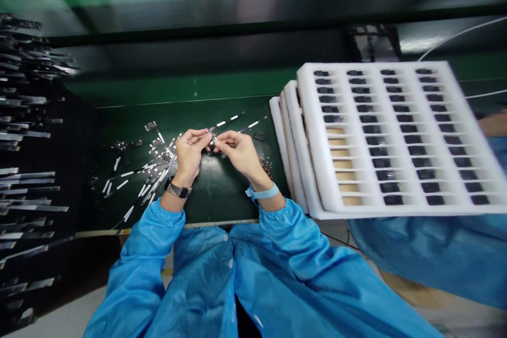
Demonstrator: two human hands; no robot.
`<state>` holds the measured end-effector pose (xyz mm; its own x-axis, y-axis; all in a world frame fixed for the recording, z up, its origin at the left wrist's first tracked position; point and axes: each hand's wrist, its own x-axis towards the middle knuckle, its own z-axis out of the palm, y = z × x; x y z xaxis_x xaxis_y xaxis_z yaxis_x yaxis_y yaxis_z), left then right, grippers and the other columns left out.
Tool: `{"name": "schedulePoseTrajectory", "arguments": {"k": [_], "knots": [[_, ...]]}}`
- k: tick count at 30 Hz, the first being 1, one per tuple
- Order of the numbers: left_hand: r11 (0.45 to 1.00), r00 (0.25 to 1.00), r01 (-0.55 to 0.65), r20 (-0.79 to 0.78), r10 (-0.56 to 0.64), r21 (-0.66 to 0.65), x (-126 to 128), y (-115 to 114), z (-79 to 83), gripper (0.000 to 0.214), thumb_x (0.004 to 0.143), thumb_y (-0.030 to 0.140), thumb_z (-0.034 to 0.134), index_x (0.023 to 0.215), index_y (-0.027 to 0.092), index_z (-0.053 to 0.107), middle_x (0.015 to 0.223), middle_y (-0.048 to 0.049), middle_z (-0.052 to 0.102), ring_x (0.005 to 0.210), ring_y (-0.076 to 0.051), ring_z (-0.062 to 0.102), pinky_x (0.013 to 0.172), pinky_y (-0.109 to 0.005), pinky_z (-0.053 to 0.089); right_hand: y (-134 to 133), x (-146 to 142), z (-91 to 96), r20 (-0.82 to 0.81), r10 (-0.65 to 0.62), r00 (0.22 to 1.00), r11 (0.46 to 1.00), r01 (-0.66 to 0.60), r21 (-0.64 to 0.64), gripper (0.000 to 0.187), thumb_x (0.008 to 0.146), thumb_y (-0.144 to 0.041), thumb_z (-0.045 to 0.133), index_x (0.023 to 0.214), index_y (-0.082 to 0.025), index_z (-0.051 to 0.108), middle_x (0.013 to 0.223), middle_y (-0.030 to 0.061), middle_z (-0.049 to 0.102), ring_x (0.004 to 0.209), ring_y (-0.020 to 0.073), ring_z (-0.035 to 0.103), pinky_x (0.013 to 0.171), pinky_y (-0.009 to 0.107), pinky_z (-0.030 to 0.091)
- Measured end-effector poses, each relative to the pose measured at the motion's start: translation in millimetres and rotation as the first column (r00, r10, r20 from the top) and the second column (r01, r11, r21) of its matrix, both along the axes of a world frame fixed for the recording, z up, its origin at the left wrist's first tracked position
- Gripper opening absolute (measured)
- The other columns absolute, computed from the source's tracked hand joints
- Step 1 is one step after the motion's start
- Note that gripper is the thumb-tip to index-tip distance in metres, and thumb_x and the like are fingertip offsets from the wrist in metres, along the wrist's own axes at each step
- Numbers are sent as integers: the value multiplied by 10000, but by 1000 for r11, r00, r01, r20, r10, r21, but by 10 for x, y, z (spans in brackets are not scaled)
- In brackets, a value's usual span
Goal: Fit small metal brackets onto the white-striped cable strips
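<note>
At the middle of the head view, I have both hands close together above the green tabletop [222,198], pinching a small dark part [213,142] between them. My left hand [189,152] grips it with thumb and forefinger; my right hand [236,151] pinches its other side. Just beyond the fingertips, a dark strip [227,121] with a white section slants up to the right; I cannot tell whether it joins the part. Beside my left hand lies a loose heap of strips [158,163] with small boards. Right of my right hand sits a stack of white foam trays, the top tray [329,190] holding rows of dark pieces [414,138] in its slots.
</note>
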<state>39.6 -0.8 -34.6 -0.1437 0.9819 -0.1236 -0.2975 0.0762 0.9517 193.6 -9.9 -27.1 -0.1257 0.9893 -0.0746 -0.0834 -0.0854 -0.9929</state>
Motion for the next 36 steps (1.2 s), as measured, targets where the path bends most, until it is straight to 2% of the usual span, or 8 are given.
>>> {"name": "schedulePoseTrajectory", "arguments": {"k": [16, 18, 21, 23, 25, 29, 32, 36], "knots": [[1000, 999, 26, 32, -26, -11, 25, 12, -5, 337, 688, 334, 962, 901, 178, 752, 778, -34, 779, 628, -120, 678, 641, -264, 562, -19, 48, 117, 111, 7, 994, 999, -11, 35, 270, 866, -459, 842, 877, -211, 736, 830, 63, 787, 801, 230, 760, 802, 381, 615], [999, 998, 50, 41, -50, -1, -14, 35, 19, 336, 707, 340, 957, 927, 182, 757, 837, -53, 801, 661, -124, 694, 658, -261, 567, -22, 159, 212, 184, -72, 980, 991, 49, 122, 220, 887, -419, 825, 893, -210, 758, 880, 69, 797, 843, 236, 759, 819, 381, 605], [981, 981, 194, -4, -194, 11, -114, 80, 35, 320, 741, 351, 943, 956, 186, 774, 906, -89, 819, 724, -154, 724, 661, -266, 565, -41, 437, 311, 231, -353, 907, 922, 296, 250, 198, 966, -417, 740, 944, -221, 751, 907, 67, 791, 879, 241, 748, 842, 391, 601], [948, 942, 318, -115, -316, 4, -179, 106, 16, 281, 760, 345, 922, 953, 187, 794, 882, -96, 813, 729, -180, 725, 647, -280, 553, -69, 633, 292, 269, -494, 827, 860, 418, 294, 206, 1000, -428, 687, 982, -227, 731, 895, 67, 778, 866, 249, 737, 825, 402, 602], [929, 883, 370, -316, -347, 16, -216, 120, -14, 190, 795, 307, 874, 939, 197, 816, 833, -81, 794, 713, -193, 701, 666, -309, 549, -105, 777, 204, 371, -539, 756, 839, 438, 324, 186, 1000, -397, 666, 1018, -222, 728, 909, 78, 771, 857, 259, 720, 818, 413, 597], [920, 665, 362, -733, -142, 149, -249, 123, -34, 128, 858, 202, 772, 943, 256, 850, 845, -67, 773, 844, -258, 668, 877, -433, 555, -137, 856, -58, 644, -449, 619, 893, 320, 315, 164, 959, -266, 636, 1066, -188, 734, 1000, 122, 754, 822, 267, 673, 863, 446, 575], [922, 572, 316, -820, 4, 225, -386, 144, -10, 141, 880, 199, 757, 968, 272, 837, 991, -88, 776, 1019, -315, 654, 1017, -511, 514, -83, 804, -229, 772, -406, 489, 914, 238, 330, 175, 922, -225, 656, 1074, -179, 730, 1112, 169, 720, 986, 320, 655, 969, 492, 546], [973, 450, 130, -885, 114, 192, -791, 203, -4, 175, 801, 182, 819, 960, 246, 785, 1058, -115, 727, 1140, -371, 610, 1106, -566, 467, 16, 734, -399, 834, -418, 360, 908, 211, 363, 139, 921, -247, 663, 1042, -195, 711, 1107, 172, 683, 1089, 353, 584, 1059, 541, 482]]}}
